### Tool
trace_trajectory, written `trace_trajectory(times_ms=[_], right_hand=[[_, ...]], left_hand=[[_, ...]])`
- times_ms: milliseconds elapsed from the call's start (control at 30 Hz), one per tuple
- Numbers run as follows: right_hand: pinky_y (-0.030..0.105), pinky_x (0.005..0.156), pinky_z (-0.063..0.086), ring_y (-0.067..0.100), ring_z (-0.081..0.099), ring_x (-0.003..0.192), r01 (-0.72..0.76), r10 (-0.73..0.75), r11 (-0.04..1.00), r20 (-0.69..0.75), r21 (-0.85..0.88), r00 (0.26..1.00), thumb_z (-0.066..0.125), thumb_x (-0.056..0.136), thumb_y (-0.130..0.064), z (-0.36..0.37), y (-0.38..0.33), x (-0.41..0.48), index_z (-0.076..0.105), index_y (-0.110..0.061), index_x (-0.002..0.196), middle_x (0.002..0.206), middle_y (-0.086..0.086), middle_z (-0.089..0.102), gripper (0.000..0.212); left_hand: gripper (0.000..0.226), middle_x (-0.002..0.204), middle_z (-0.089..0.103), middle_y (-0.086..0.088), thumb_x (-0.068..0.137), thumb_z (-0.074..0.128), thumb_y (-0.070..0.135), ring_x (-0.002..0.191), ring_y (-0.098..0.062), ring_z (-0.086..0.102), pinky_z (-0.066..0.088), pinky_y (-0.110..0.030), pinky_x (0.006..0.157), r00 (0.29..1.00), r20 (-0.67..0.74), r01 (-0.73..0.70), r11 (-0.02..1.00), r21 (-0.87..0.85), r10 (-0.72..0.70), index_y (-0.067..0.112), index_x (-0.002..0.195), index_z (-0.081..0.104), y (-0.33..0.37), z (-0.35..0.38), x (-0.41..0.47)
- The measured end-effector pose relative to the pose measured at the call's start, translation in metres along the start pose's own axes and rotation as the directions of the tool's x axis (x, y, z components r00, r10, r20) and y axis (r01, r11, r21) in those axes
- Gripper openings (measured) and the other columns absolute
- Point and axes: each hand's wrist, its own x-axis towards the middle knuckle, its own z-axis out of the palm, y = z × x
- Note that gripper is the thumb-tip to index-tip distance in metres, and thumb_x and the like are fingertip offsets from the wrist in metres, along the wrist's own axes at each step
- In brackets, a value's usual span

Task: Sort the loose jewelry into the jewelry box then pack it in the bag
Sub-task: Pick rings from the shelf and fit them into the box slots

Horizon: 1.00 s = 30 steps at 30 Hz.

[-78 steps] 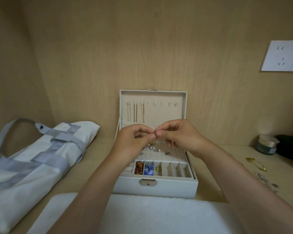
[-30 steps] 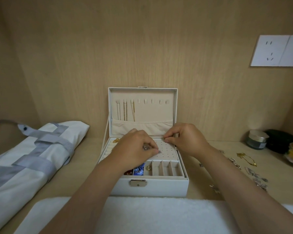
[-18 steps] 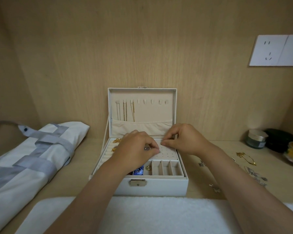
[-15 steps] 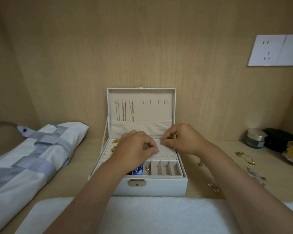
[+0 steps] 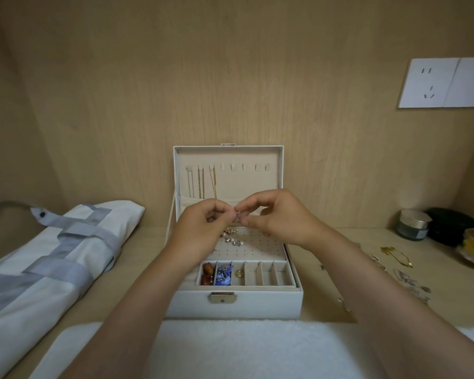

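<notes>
Both hands are up off the peg panel [image 5: 257, 246] now. Half a second ago we had them pressed low on it. The left hand [image 5: 203, 228] and right hand [image 5: 279, 217] meet in the air over the back half of the box [image 5: 230, 302], just in front of the lid [image 5: 257, 184] pocket.

Between them is one small piece [image 5: 238, 216], silvery-pink and too small to name. We guess it is an earring. The left fingers [image 5: 231, 214] pinch it from the left, thumb and forefinger tips together and the other fingers curled under. The right thumb and forefinger pinch the same piece from the right, with the rest loosely curled. The box has not moved: back middle of the bench, lid open against the wall.

As we read it, the piece did not seat on the panel, or it was lifted to work its back loose. Either way it is not stowed yet.

- **Already in the box:** pearl earrings [image 5: 231, 237] are on the panel's left part. Beads [image 5: 207, 273], a blue bit [image 5: 225, 274] and a ring [image 5: 239, 273] sit in the three leftmost front slots. Chains [image 5: 203, 181] hang on the lid's left hooks.
- **Still out:** loose jewelry [image 5: 402, 274] lies along the bench's right side, beside the right forearm, so sorting is well short of done.
- **Bag:** the bag [image 5: 52, 255] lies flat at the bench's left edge, apart from the box. Packing has not started.

Next, the piece likely has to go back down into a panel hole. It is tiny, so a slip could drop it into the slots or onto the towel [image 5: 230, 351] at the front edge.
</notes>
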Motion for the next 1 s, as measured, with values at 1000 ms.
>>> trace_trajectory(times_ms=[1000], right_hand=[[0.017,0.067,0.052,-0.001,0.066,0.067,-0.007,0.018,0.993,-0.094,0.118,0.995,0.086,0.076,-0.017,0.031,-0.008,0.0,0.08,-0.016,0.089,0.081,-0.003,0.077,0.014]], left_hand=[[0.016,0.082,0.072,0.014,0.093,0.064,0.024,0.076,0.004,0.06,0.042,-0.016,0.07,0.994,0.093,-0.065,0.985,0.16,0.05,0.029,0.083,0.074,0.001,-0.031,-0.01]])
